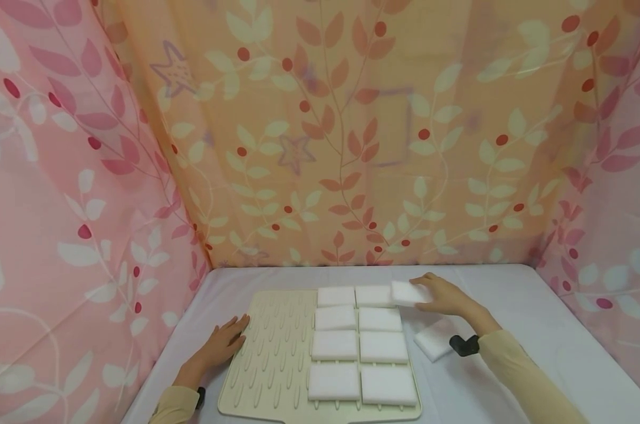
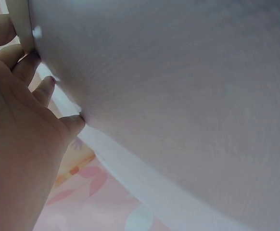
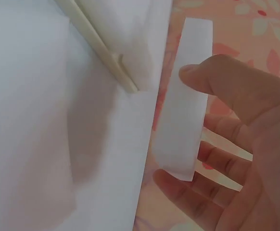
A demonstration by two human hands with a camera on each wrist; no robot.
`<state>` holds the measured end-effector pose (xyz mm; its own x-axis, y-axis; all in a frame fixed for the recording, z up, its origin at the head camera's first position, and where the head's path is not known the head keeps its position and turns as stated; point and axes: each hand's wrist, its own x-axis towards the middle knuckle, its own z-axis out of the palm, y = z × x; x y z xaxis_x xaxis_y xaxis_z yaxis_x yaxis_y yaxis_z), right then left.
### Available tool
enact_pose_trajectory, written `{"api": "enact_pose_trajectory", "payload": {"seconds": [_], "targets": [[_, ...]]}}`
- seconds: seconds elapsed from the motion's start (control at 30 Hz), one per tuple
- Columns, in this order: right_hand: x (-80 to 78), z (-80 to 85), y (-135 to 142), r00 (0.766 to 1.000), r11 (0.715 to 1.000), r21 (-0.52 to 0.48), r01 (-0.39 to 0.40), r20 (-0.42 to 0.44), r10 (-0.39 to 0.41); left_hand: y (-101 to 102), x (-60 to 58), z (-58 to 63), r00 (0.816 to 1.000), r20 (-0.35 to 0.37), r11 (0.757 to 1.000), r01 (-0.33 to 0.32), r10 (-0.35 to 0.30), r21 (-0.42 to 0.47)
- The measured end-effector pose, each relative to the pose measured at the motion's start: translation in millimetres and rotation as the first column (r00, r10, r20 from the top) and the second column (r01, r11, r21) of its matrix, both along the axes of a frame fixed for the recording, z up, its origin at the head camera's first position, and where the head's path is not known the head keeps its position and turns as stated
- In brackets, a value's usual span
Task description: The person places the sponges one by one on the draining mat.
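My right hand (image 1: pixel 443 296) holds a white sponge block (image 1: pixel 405 293) by its right end, at the back right corner of the ridged beige mat (image 1: pixel 271 341). In the right wrist view the thumb and fingers grip this sponge block (image 3: pixel 185 106) from opposite sides, held off the table. My left hand (image 1: pixel 221 343) lies at the mat's left edge, fingers extended, fingertips touching the rim. In the left wrist view the fingers of the left hand (image 2: pixel 29 110) reach down to the surface. Several white sponge blocks (image 1: pixel 335 345) lie in two columns on the mat's right half.
Another white sponge block (image 1: pixel 434 340) lies on the table right of the mat, beneath the right forearm. The table carries a white cloth (image 1: pixel 490 377). Patterned fabric curtains (image 1: pixel 341 147) enclose the back and both sides.
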<state>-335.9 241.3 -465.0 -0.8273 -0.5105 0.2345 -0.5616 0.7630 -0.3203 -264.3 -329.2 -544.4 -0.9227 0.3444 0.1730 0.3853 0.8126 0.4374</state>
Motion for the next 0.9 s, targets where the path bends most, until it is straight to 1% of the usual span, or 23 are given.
{"api": "enact_pose_trajectory", "payload": {"seconds": [0.13, 0.33, 0.47, 0.67, 0.9], "targets": [[0.8, 0.0, -7.7, 1.000, 0.999, -0.031, -0.013, -0.010, 0.012, 0.3, 0.1, 0.4, 1.000, -0.006, 1.000, 0.005, -0.005, 0.003], [3.3, 2.5, -24.0, 0.999, 0.994, -0.108, -0.022, 0.025, 0.025, 0.2, 0.4, 0.5, 1.000, -0.003, 1.000, 0.005, -0.005, 0.006], [3.9, 1.2, -35.0, 0.999, 0.993, -0.115, -0.032, 0.040, 0.037, 0.2, 1.2, 0.1, 1.000, 0.009, 1.000, -0.005, 0.005, -0.001], [5.5, 0.0, -49.5, 0.994, 0.987, -0.139, -0.085, 0.053, 0.094, 0.0, 1.1, -1.3, 1.000, 0.016, 1.000, -0.016, 0.017, -0.015], [6.5, -2.4, -67.9, 0.981, 0.975, -0.153, -0.159, 0.085, 0.173, -1.3, 1.2, 0.3, 1.000, 0.004, 1.000, -0.011, 0.011, -0.012]]}}
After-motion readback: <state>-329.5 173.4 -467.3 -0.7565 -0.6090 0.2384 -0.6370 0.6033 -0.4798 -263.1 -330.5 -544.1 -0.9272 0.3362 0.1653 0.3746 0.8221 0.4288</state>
